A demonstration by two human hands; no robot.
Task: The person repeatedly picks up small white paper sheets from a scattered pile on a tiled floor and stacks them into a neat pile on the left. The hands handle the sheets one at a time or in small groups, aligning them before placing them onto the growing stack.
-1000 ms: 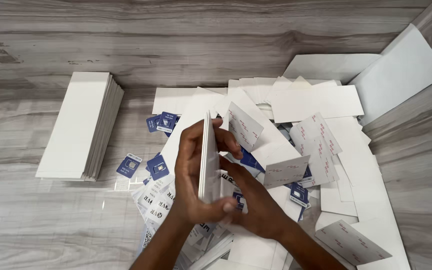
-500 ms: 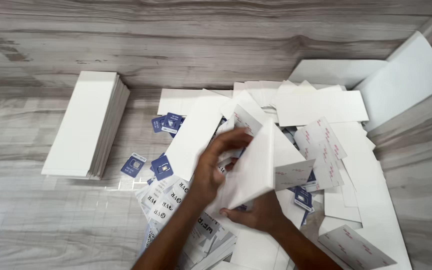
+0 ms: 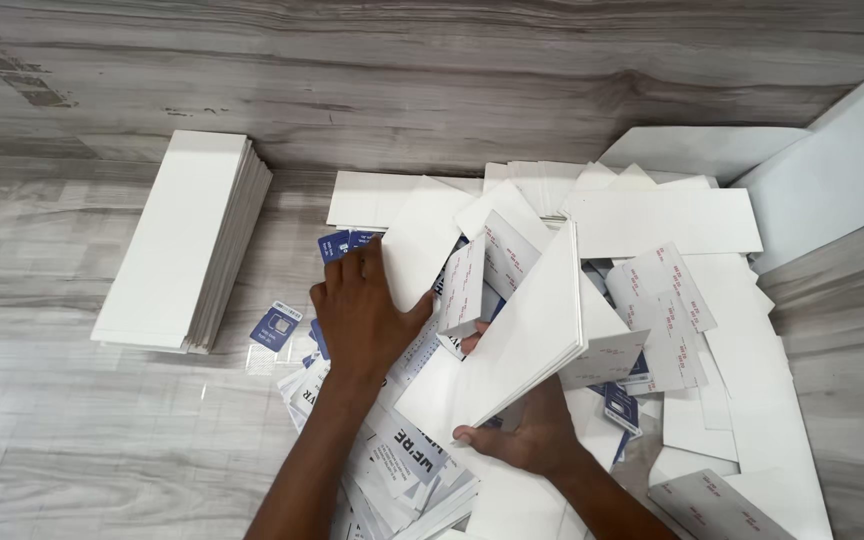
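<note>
Right hand (image 3: 527,435) clamped on a white card bundle (image 3: 527,335), tilted, long axis running 7 to 1 o'clock over the loose pile (image 3: 692,330). Left hand (image 3: 362,315) fingers spread, flat on white sheet (image 3: 417,240). Neat white stack (image 3: 182,240) at 9 o'clock.

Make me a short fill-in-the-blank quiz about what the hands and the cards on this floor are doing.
1. The right hand holds a white folder from ____.
2. The left hand rests on the ____ of loose cards.
3. The neat stack of white folders lies to the ____ of the pile.
4. The floor looks like grey ____.

Missing words: below; pile; left; wood
</note>
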